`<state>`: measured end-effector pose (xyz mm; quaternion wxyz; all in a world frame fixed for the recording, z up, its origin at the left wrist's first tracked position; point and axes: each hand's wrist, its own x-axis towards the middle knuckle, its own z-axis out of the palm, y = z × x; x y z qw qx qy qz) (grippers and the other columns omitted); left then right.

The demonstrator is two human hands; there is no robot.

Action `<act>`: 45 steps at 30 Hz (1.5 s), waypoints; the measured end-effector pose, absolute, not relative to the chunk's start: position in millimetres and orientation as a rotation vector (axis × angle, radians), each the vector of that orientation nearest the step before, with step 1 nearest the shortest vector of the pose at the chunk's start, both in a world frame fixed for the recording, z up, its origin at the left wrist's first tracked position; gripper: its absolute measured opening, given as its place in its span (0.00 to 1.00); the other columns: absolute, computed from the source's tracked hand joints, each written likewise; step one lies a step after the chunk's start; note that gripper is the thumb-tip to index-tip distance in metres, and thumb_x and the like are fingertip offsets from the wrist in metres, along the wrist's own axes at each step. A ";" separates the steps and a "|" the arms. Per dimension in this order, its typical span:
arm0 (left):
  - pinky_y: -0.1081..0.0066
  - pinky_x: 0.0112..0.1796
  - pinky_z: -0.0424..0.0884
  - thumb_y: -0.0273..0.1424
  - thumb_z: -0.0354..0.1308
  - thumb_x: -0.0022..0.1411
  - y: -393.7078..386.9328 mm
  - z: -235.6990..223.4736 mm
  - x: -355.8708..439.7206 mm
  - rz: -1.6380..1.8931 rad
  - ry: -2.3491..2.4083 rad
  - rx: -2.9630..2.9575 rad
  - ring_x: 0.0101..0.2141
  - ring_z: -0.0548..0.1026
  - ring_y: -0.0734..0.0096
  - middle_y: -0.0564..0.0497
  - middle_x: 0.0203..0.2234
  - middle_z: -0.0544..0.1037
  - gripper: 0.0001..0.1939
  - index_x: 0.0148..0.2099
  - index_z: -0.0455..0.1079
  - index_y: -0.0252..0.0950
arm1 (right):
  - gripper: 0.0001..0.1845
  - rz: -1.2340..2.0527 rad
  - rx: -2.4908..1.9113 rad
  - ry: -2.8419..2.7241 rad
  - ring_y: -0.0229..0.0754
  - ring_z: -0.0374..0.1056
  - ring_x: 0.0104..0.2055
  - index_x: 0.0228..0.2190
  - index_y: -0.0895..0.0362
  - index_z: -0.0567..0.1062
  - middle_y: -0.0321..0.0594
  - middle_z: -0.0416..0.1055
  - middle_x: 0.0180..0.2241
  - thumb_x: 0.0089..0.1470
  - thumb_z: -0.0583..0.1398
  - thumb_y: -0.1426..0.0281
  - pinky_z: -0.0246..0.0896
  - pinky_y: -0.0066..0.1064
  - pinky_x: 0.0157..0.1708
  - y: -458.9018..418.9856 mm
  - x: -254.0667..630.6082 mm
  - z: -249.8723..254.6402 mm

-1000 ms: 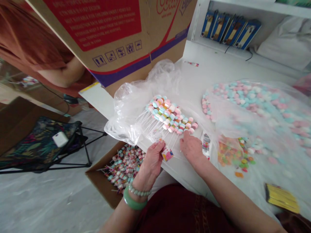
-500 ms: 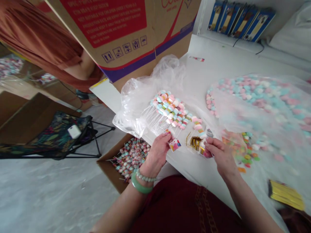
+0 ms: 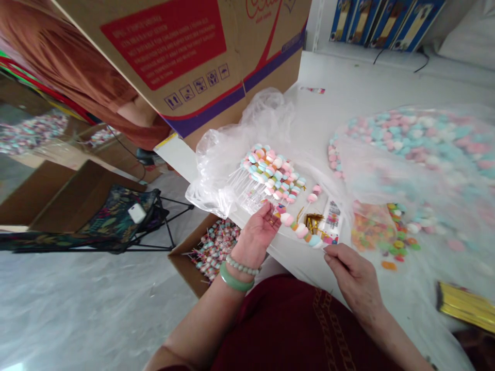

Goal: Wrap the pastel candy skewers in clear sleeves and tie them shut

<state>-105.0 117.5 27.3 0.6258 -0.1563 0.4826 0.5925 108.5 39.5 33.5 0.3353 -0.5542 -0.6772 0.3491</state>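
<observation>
My left hand (image 3: 257, 234), wearing a bead bracelet and a green bangle, pinches a small clear bag with a colourful print (image 3: 280, 208). Its mouth is hard to make out. A marshmallow skewer (image 3: 301, 231) in pink, white, green and blue slants between the hands, its far end at that bag. Whether the end is inside or only against it I cannot tell. My right hand (image 3: 353, 273) is closed on the skewer's stick at the blue end. Beyond them lies a pile of marshmallow skewers (image 3: 270, 172). Gold twist ties (image 3: 314, 222) and printed bags (image 3: 332, 216) lie close by.
Loose marshmallows (image 3: 421, 139) under clear plastic and gummy candies (image 3: 402, 237) lie on the right. A large carton (image 3: 232, 62) stands behind crumpled plastic. Below left, an open box (image 3: 189, 268) holds wrapped skewers beside a folding stool (image 3: 116, 211). Another person's sleeve (image 3: 96, 77) shows at upper left.
My right hand has picked up a marshmallow skewer from the table and brought its far end to the bag in my left hand. The view has shifted slightly.
</observation>
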 end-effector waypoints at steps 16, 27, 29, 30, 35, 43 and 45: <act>0.68 0.35 0.76 0.22 0.56 0.62 113.9 33.5 -100.3 1.502 1.049 -0.380 0.25 0.75 0.73 0.53 0.23 0.74 0.06 0.32 0.67 0.33 | 0.08 0.094 -1.334 -2.084 0.42 0.69 0.33 0.38 0.60 0.74 0.45 0.73 0.32 0.56 0.57 0.79 0.65 0.32 0.35 36.8 108.0 20.0; 0.71 0.29 0.75 0.23 0.56 0.61 112.9 33.9 -99.4 1.436 1.094 -0.408 0.22 0.74 0.74 0.54 0.20 0.72 0.06 0.30 0.66 0.33 | 0.10 0.056 -1.276 -2.059 0.42 0.70 0.34 0.39 0.59 0.73 0.44 0.72 0.32 0.55 0.58 0.80 0.66 0.31 0.35 39.3 106.1 16.8; 0.70 0.28 0.75 0.22 0.57 0.60 113.4 33.5 -99.3 1.450 1.099 -0.405 0.21 0.73 0.74 0.55 0.20 0.72 0.06 0.30 0.66 0.34 | 0.10 0.049 -1.264 -2.064 0.42 0.69 0.33 0.39 0.59 0.73 0.44 0.72 0.32 0.54 0.58 0.81 0.66 0.31 0.35 39.6 106.0 17.4; 0.70 0.28 0.75 0.22 0.57 0.60 113.7 33.4 -99.2 1.456 1.098 -0.401 0.21 0.73 0.74 0.55 0.20 0.72 0.06 0.30 0.66 0.34 | 0.10 0.042 -1.259 -2.065 0.42 0.69 0.33 0.39 0.59 0.73 0.44 0.72 0.32 0.54 0.58 0.81 0.65 0.31 0.34 39.5 106.0 17.5; 0.71 0.28 0.75 0.23 0.58 0.59 113.6 32.5 -97.4 1.453 1.096 -0.384 0.20 0.73 0.75 0.55 0.20 0.72 0.06 0.30 0.66 0.34 | 0.11 0.005 -1.251 -2.080 0.41 0.68 0.32 0.39 0.60 0.73 0.44 0.72 0.31 0.54 0.58 0.81 0.65 0.31 0.34 40.3 106.5 15.6; 0.68 0.32 0.75 0.27 0.61 0.56 106.6 22.4 -93.2 1.513 1.089 -0.063 0.26 0.76 0.70 0.51 0.28 0.77 0.05 0.37 0.71 0.33 | 0.10 -0.096 -1.226 -2.150 0.42 0.67 0.31 0.37 0.60 0.75 0.43 0.73 0.29 0.53 0.58 0.82 0.63 0.32 0.34 42.4 106.8 12.7; 0.68 0.34 0.75 0.28 0.63 0.54 105.2 22.5 -90.3 1.546 1.068 0.021 0.28 0.76 0.70 0.50 0.29 0.77 0.07 0.37 0.71 0.33 | 0.09 0.035 -1.254 -2.092 0.41 0.68 0.31 0.36 0.60 0.76 0.43 0.73 0.29 0.54 0.57 0.80 0.64 0.32 0.34 42.1 104.8 10.9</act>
